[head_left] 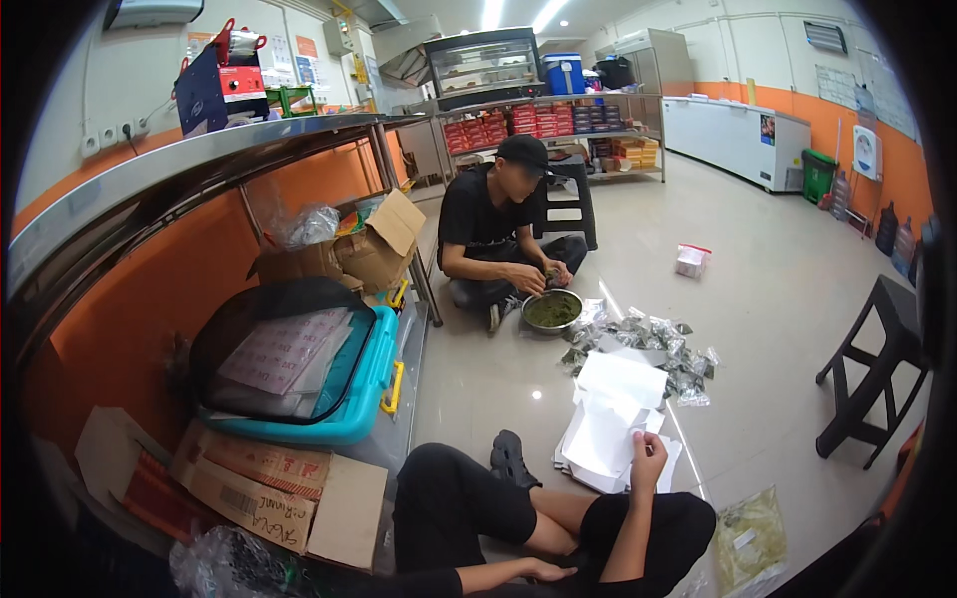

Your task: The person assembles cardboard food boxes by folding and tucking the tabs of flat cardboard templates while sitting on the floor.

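My right hand (650, 456) is closed, pinching the edge of a white paper sheet (620, 387). The sheet is lifted over a loose stack of white papers (590, 458) on the floor in front of my crossed legs. My left hand (550, 570) rests low by my lap, fingers stretched out, with nothing seen in it. Just beyond the papers lies a heap of small clear packets with dark green contents (688, 371). Across from me, a seated person in black (495, 214) works with both hands over a metal bowl (552, 312) of green crumbly stuff.
A clear bag of yellow-green stuff (750, 541) lies at my right. Left of me are cardboard boxes (264, 488) and a turquoise bin (364, 399) under a steel table (189, 149). Black stools (867, 359) and a small pink-and-white pack (691, 261) stand on the tiles.
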### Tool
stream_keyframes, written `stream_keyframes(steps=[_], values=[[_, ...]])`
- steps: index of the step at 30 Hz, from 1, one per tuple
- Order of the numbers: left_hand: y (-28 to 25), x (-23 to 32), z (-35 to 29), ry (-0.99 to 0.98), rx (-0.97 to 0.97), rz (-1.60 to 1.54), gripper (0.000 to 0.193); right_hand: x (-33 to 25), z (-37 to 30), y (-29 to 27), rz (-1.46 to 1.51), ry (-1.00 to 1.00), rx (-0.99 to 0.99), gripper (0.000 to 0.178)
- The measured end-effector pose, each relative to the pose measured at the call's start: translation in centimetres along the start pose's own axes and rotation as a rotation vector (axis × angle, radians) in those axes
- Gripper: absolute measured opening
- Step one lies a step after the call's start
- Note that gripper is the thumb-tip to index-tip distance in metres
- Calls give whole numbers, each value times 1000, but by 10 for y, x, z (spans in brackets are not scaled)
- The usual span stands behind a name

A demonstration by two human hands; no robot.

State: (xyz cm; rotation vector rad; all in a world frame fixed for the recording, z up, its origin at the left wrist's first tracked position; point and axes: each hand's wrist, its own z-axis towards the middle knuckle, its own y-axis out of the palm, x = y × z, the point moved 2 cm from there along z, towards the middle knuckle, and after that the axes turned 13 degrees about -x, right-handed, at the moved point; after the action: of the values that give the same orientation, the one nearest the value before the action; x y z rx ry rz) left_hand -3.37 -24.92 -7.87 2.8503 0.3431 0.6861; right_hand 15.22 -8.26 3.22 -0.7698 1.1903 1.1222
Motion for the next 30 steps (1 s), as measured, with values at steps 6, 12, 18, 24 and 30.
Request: stream_keyframes(steps=[6, 12, 18, 24, 30], values=[[-13, -56, 91, 231, -188, -104, 82, -63, -35, 36, 184, 16, 28, 15], [-9, -38, 86, 208, -202, -237, 72, -91, -51, 39, 163, -21, 33, 14], [34, 38, -42, 353, -225, -540, 69, -117, -66, 49, 218, 14, 30, 14], [7, 56, -79, 834, -155, -728, 63, -126, -73, 53, 210, 48, 32, 14], [4, -8, -4, 480, -52, -369, 54, -140, -82, 57, 232, 30, 23, 13]])
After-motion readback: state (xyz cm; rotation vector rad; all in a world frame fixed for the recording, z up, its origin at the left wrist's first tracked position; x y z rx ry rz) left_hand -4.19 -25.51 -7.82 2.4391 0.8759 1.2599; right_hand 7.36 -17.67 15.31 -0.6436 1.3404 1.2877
